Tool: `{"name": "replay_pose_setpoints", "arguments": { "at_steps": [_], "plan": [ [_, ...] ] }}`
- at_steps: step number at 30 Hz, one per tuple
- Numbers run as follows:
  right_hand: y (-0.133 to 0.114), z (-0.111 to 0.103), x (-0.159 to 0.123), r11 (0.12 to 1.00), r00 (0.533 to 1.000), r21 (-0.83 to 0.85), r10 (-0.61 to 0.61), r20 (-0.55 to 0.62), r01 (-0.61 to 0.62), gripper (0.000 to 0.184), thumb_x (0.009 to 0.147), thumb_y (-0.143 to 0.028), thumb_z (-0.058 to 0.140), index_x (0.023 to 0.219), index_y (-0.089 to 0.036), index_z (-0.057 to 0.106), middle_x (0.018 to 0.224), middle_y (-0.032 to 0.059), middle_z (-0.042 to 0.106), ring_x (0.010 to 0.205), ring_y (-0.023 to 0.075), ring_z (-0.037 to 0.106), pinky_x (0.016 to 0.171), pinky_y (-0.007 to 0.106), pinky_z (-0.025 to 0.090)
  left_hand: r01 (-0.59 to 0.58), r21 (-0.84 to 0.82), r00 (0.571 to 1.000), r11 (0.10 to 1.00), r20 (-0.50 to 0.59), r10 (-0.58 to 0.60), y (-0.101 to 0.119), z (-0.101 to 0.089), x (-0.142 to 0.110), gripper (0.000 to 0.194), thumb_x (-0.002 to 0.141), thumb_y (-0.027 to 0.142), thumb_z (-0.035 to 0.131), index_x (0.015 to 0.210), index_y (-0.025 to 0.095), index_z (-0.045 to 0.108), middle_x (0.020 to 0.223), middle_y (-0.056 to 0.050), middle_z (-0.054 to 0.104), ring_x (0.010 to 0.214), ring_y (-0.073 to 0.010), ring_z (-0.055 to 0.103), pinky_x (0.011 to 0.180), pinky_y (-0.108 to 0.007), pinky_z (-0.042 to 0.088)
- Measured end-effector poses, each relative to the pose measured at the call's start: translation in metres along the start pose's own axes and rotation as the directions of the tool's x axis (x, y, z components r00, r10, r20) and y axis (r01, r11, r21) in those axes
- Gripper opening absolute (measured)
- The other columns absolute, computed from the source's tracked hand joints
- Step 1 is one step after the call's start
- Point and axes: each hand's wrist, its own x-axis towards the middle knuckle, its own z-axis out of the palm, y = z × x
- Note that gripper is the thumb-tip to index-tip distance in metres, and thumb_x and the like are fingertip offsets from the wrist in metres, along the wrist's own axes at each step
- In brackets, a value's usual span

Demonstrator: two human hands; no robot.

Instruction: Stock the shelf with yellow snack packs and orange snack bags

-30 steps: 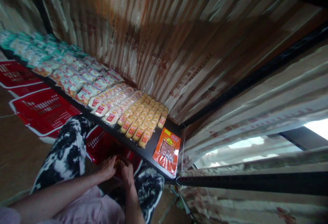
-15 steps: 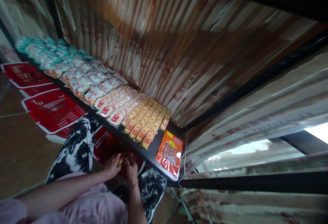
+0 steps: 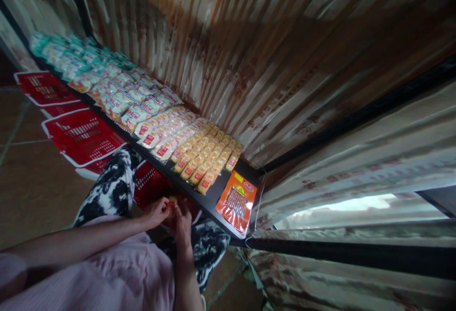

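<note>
My left hand (image 3: 157, 212) and my right hand (image 3: 182, 221) meet low in the view over a red basket (image 3: 151, 188), just below the front edge of a black shelf (image 3: 213, 196). Both hands have their fingers curled round a small yellowish packet (image 3: 172, 202) between them. An orange packet of sausages (image 3: 235, 202) lies flat on the shelf's right end, a little beyond my right hand. To its left run rows of yellow packets (image 3: 204, 158) and pale packets with red labels (image 3: 162, 136).
More red-and-white and green packets (image 3: 81, 66) fill the shelf toward the far left. Red baskets (image 3: 81, 135) line the brown floor below. Striped plastic curtain strips (image 3: 249, 54) hang behind the shelf. My black-and-white patterned knees (image 3: 110, 187) flank the basket.
The view has swung slightly right and up. My hands stay together over the red basket, shifted a little toward the shelf edge.
</note>
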Motion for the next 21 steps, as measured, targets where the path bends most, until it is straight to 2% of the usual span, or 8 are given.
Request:
{"name": "replay_pose_setpoints", "arguments": {
  "at_steps": [4,8,13,18,21],
  "plan": [
    [0.002,0.001,0.0,0.986,0.991,0.144,0.073,0.109,-0.089,0.047,0.068,-0.043,0.07,0.106,-0.016,0.068,0.112,0.0087,0.069,0.107,0.0244,0.062,0.089,0.031,0.05,0.065,-0.061,0.998,0.996,-0.014,-0.066,0.003,-0.001,0.0,0.031,0.084,0.023,0.047,0.114,0.014,0.052,0.098,-0.007,0.067,0.085,-0.0171,0.065,0.075,-0.024,0.049],
    [0.007,0.004,-0.002,0.952,0.981,0.268,0.105,0.162,-0.147,0.048,0.066,-0.045,0.073,0.105,-0.018,0.068,0.107,0.0067,0.07,0.101,0.0229,0.064,0.087,0.031,0.051,0.116,-0.118,0.993,0.986,-0.01,-0.118,0.004,-0.001,-0.004,0.033,0.082,0.023,0.048,0.114,0.014,0.052,0.095,-0.006,0.067,0.078,-0.0163,0.065,0.066,-0.023,0.049],
    [0.005,0.011,-0.009,0.933,0.965,0.294,0.148,0.216,-0.208,0.048,0.066,-0.043,0.073,0.108,-0.021,0.067,0.107,0.0053,0.071,0.096,0.0225,0.066,0.081,0.031,0.052,0.135,-0.159,0.99,0.978,-0.016,-0.139,0.001,-0.005,-0.01,0.035,0.081,0.017,0.047,0.116,0.014,0.05,0.093,-0.006,0.066,0.075,-0.0147,0.064,0.062,-0.02,0.047],
    [0.001,0.013,-0.008,0.936,0.969,0.274,0.179,0.171,-0.221,0.046,0.062,-0.037,0.075,0.105,-0.021,0.07,0.105,0.0048,0.072,0.093,0.0221,0.067,0.078,0.031,0.053,0.106,-0.104,0.994,0.989,-0.016,-0.108,0.0,-0.013,-0.006,0.027,0.076,0.013,0.051,0.102,0.016,0.059,0.079,-0.001,0.065,0.074,-0.016,0.064,0.067,-0.023,0.047],
    [0.003,0.011,-0.004,0.948,0.98,0.257,0.163,0.117,-0.189,0.042,0.063,-0.039,0.074,0.099,-0.019,0.072,0.101,0.006,0.073,0.09,0.0216,0.067,0.076,0.03,0.053,0.057,-0.056,0.996,0.997,-0.065,-0.061,0.0,-0.017,-0.002,0.028,0.074,0.009,0.05,0.099,0.016,0.061,0.094,-0.006,0.065,0.09,-0.018,0.063,0.08,-0.026,0.047]
  ]
}}
